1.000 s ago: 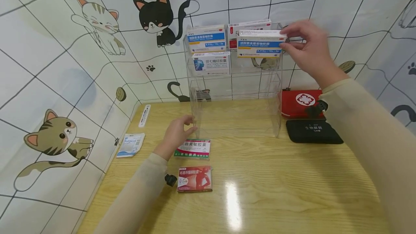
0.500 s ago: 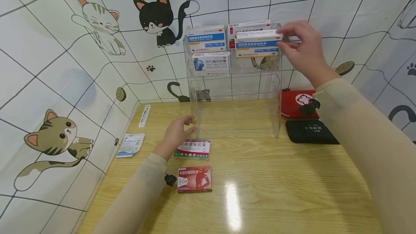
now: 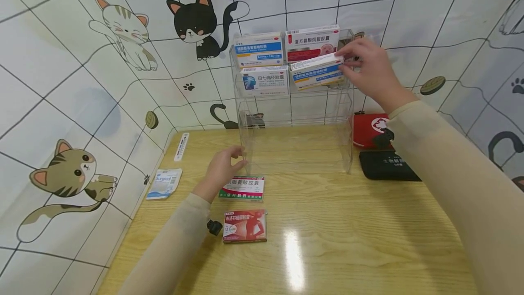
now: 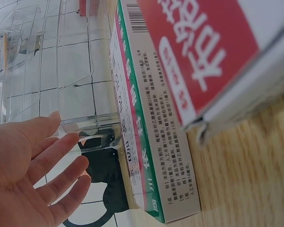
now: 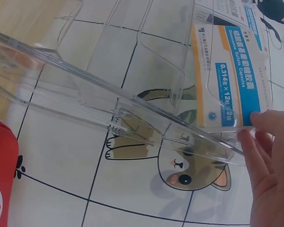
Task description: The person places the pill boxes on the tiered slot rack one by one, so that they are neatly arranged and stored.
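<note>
With thumb and fingers my right hand (image 3: 370, 69) pinches the right end of a white, blue and yellow medicine box (image 3: 317, 73). The box is tilted, its right end higher, at the second tier of a clear stepped display rack (image 3: 300, 122). In the right wrist view the thumb lies on the blue band of the medicine box (image 5: 232, 75). Low down, my left hand (image 3: 221, 167) has its fingertips right at the rack's left side panel. In the left wrist view the fingers of this hand (image 4: 38, 170) are extended and loosely spread beside the clear plastic.
Upper tiers bear a blue-banded box (image 3: 259, 50), a red-and-white box (image 3: 312, 45) and a white box (image 3: 265, 81). On the table lie a green-edged box (image 3: 247, 189), a red box (image 3: 245, 226), a Surgical packet (image 3: 163, 183), a red pouch (image 3: 364, 129) and a black case (image 3: 382, 165).
My right hand has brought the blue-banded box down and left, from before the top tier to the second tier, and tilted it. The red-and-white box behind now shows. My left hand stays put.
</note>
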Action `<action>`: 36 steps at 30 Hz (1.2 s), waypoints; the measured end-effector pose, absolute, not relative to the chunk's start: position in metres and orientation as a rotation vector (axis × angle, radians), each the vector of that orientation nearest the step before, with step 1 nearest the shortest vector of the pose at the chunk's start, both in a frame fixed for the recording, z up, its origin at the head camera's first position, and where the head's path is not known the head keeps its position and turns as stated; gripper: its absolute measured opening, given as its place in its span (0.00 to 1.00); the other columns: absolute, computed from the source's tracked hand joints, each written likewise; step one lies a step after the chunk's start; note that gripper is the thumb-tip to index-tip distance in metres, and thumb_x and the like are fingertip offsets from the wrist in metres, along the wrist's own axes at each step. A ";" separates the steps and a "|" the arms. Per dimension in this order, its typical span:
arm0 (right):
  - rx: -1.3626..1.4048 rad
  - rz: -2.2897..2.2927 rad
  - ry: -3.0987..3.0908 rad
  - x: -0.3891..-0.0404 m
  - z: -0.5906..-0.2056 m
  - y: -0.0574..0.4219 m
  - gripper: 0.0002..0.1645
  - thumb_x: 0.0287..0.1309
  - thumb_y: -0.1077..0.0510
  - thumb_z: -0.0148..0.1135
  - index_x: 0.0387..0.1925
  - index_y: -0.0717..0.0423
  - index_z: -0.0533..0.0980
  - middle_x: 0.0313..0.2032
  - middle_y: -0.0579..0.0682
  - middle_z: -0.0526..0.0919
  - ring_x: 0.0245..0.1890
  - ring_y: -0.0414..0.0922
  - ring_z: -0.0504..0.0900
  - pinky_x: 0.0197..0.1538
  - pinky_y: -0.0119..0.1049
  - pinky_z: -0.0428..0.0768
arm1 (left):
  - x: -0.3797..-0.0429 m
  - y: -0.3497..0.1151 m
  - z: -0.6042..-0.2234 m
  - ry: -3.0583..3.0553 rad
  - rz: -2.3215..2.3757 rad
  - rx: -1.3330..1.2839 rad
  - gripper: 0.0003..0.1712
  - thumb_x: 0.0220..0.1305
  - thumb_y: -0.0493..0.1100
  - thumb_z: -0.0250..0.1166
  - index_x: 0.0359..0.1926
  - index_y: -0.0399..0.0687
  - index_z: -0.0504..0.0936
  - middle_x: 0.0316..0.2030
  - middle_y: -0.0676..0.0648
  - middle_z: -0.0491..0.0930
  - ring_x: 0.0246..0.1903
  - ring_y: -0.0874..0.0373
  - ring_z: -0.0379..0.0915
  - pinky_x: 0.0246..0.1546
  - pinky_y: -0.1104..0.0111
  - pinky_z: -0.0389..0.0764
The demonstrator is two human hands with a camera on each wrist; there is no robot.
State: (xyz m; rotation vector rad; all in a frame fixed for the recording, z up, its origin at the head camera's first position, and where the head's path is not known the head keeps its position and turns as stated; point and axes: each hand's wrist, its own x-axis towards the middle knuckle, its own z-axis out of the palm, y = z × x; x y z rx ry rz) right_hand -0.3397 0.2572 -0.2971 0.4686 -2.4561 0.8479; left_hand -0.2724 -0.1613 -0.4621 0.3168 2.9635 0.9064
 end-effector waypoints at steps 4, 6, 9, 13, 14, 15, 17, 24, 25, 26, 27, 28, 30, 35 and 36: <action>0.437 0.736 -2.561 -0.339 -0.296 0.253 0.19 0.71 0.60 0.62 0.61 0.56 0.78 0.58 0.58 0.77 0.58 0.54 0.83 0.61 0.51 0.82 | -0.271 -0.162 -0.463 2.958 0.909 0.311 0.25 0.70 0.48 0.69 0.65 0.51 0.77 0.57 0.43 0.83 0.61 0.41 0.78 0.62 0.46 0.78; 0.412 0.681 -2.617 -0.339 -0.293 0.250 0.20 0.72 0.59 0.61 0.62 0.56 0.78 0.59 0.59 0.78 0.59 0.56 0.82 0.62 0.53 0.82 | -0.271 -0.163 -0.464 2.961 0.904 0.313 0.25 0.70 0.48 0.69 0.65 0.50 0.77 0.58 0.42 0.83 0.61 0.40 0.78 0.61 0.47 0.79; 0.372 0.616 -2.685 -0.338 -0.289 0.245 0.21 0.72 0.57 0.61 0.62 0.57 0.79 0.60 0.61 0.80 0.59 0.58 0.79 0.62 0.55 0.82 | -0.271 -0.164 -0.465 2.964 0.894 0.320 0.26 0.71 0.48 0.69 0.66 0.49 0.77 0.58 0.41 0.83 0.61 0.40 0.78 0.60 0.46 0.79; 0.336 0.613 -2.728 -0.336 -0.287 0.239 0.23 0.71 0.57 0.63 0.64 0.58 0.78 0.63 0.62 0.78 0.60 0.59 0.79 0.64 0.56 0.81 | -0.271 -0.166 -0.466 2.967 0.879 0.317 0.26 0.71 0.48 0.68 0.66 0.49 0.77 0.59 0.41 0.83 0.61 0.41 0.78 0.61 0.46 0.79; 0.327 0.623 -2.731 -0.336 -0.288 0.238 0.24 0.71 0.57 0.63 0.65 0.57 0.77 0.64 0.62 0.77 0.60 0.60 0.78 0.64 0.56 0.80 | -0.271 -0.166 -0.466 2.967 0.879 0.311 0.26 0.71 0.48 0.68 0.66 0.49 0.77 0.59 0.41 0.83 0.61 0.41 0.78 0.61 0.46 0.79; 0.326 0.637 -2.720 -0.334 -0.289 0.237 0.25 0.70 0.58 0.64 0.66 0.57 0.77 0.66 0.61 0.76 0.62 0.60 0.78 0.65 0.56 0.80 | -0.271 -0.166 -0.466 2.967 0.878 0.306 0.26 0.71 0.48 0.68 0.66 0.50 0.77 0.59 0.42 0.83 0.61 0.42 0.78 0.61 0.46 0.79; 0.329 0.681 -2.672 -0.329 -0.294 0.235 0.27 0.68 0.58 0.66 0.66 0.57 0.76 0.69 0.59 0.74 0.66 0.58 0.74 0.67 0.56 0.78 | -0.270 -0.165 -0.465 2.967 0.874 0.301 0.26 0.71 0.49 0.68 0.66 0.50 0.77 0.59 0.43 0.83 0.61 0.43 0.78 0.62 0.47 0.79; 0.466 0.814 -2.287 -0.297 -0.323 0.225 0.22 0.60 0.62 0.74 0.55 0.59 0.83 0.66 0.55 0.76 0.70 0.51 0.69 0.73 0.50 0.73 | -0.272 -0.163 -0.464 2.960 0.885 0.312 0.26 0.71 0.49 0.69 0.66 0.51 0.77 0.59 0.44 0.83 0.61 0.44 0.77 0.62 0.48 0.79; 0.493 0.820 -2.253 -0.293 -0.329 0.221 0.21 0.58 0.62 0.75 0.54 0.60 0.83 0.65 0.55 0.77 0.69 0.51 0.71 0.71 0.49 0.75 | -0.272 -0.163 -0.464 2.963 0.881 0.315 0.26 0.71 0.49 0.69 0.66 0.51 0.77 0.59 0.44 0.83 0.61 0.44 0.78 0.63 0.48 0.79; 0.519 0.832 -2.237 -0.288 -0.336 0.216 0.21 0.57 0.62 0.76 0.53 0.59 0.84 0.63 0.55 0.78 0.67 0.51 0.73 0.69 0.48 0.77 | -0.273 -0.163 -0.463 2.966 0.880 0.313 0.26 0.71 0.49 0.69 0.66 0.51 0.77 0.59 0.44 0.83 0.61 0.45 0.78 0.63 0.48 0.78; 0.545 0.842 -2.234 -0.283 -0.343 0.210 0.22 0.56 0.62 0.77 0.53 0.59 0.84 0.62 0.55 0.79 0.65 0.50 0.75 0.66 0.47 0.79 | -0.273 -0.163 -0.463 2.967 0.884 0.309 0.26 0.71 0.49 0.69 0.66 0.52 0.77 0.59 0.44 0.83 0.61 0.45 0.78 0.63 0.48 0.78; 0.571 0.857 -2.241 -0.278 -0.350 0.205 0.22 0.56 0.62 0.78 0.53 0.57 0.84 0.61 0.53 0.80 0.63 0.49 0.77 0.63 0.45 0.81 | -0.273 -0.163 -0.462 2.969 0.883 0.312 0.26 0.71 0.48 0.69 0.66 0.51 0.77 0.59 0.44 0.83 0.61 0.45 0.78 0.63 0.48 0.78; 0.630 0.898 -2.249 -0.270 -0.367 0.193 0.22 0.55 0.63 0.78 0.53 0.57 0.84 0.59 0.53 0.82 0.58 0.49 0.81 0.58 0.45 0.83 | -0.273 -0.163 -0.462 2.972 0.881 0.319 0.26 0.70 0.48 0.69 0.66 0.51 0.77 0.58 0.44 0.83 0.61 0.46 0.78 0.63 0.47 0.78; 0.712 1.062 -2.330 -0.251 -0.407 0.163 0.23 0.55 0.61 0.78 0.53 0.55 0.84 0.53 0.52 0.85 0.48 0.50 0.86 0.52 0.47 0.86 | -0.274 -0.162 -0.460 2.972 0.883 0.338 0.26 0.70 0.48 0.69 0.66 0.50 0.77 0.58 0.45 0.84 0.61 0.47 0.78 0.63 0.48 0.78; 0.717 1.103 -2.366 -0.247 -0.414 0.157 0.22 0.56 0.60 0.77 0.54 0.54 0.84 0.53 0.52 0.85 0.48 0.50 0.87 0.52 0.47 0.87 | -0.274 -0.161 -0.460 2.971 0.886 0.336 0.26 0.70 0.48 0.69 0.66 0.50 0.77 0.58 0.45 0.84 0.61 0.47 0.78 0.63 0.48 0.78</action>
